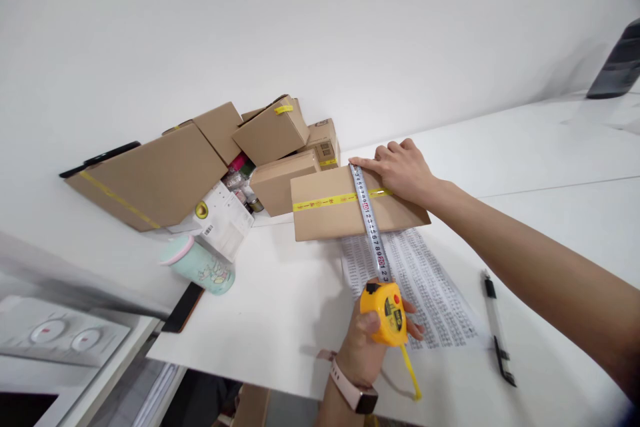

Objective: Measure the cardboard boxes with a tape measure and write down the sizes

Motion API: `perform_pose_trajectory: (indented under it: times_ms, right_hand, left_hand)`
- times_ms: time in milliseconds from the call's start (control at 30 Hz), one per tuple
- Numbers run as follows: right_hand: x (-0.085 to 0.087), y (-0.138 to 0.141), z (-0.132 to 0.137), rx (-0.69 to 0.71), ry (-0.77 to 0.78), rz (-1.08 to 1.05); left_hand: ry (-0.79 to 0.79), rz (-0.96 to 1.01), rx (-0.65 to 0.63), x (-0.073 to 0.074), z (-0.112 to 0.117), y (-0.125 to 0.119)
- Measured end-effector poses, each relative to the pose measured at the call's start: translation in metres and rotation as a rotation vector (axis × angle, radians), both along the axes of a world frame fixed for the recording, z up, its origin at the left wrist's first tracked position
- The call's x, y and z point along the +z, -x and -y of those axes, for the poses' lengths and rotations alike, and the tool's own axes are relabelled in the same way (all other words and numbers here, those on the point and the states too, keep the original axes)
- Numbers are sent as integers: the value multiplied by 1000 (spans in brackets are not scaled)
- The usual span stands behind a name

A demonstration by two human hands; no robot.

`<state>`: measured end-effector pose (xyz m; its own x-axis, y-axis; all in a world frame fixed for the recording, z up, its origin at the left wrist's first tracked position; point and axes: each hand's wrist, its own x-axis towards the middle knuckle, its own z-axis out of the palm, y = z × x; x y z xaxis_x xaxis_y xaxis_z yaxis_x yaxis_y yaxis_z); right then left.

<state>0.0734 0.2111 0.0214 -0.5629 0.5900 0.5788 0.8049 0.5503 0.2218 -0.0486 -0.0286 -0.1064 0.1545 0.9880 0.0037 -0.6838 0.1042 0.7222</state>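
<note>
The left hand [373, 333] grips the yellow tape measure [384, 312]; the right hand [400, 170], fingers flat, pins its blade [369, 217] across the cardboard box [340, 213] at table centre, twelve o'clock of the case. If those fingers lift, the blade would likely snap back.

This looks like an office or a small packing and shipping room. A wide white tabletop [280, 307] runs up to a plain white wall [250, 27]. Against that wall, at the tabletop's far edge, lies a pile of brown cardboard boxes [200, 160] sealed with yellow tape. On the tabletop nearer than the pile lie a printed sheet of small figures [430, 293] and a pen [495, 327]; a pastel drinking cup [200, 267] lies near its left edge. A dark laptop or screen edge [617, 67] stands at the tabletop's far right.
</note>
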Motion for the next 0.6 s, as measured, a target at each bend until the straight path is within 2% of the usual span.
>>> perform_pose_trajectory:
  times_ms: [167,367,600]
  right_hand:
    - [0,-1,6,51,10,-54]
    - [1,-10,40,186,60,-218]
    - [-11,-32,84,238,353,-611]
  left_hand:
    - [-15,-81,-11,2,6,0]
    - [-1,-137,-40,-8,26,4]
    - [80,-340,-87,-20,56,13]
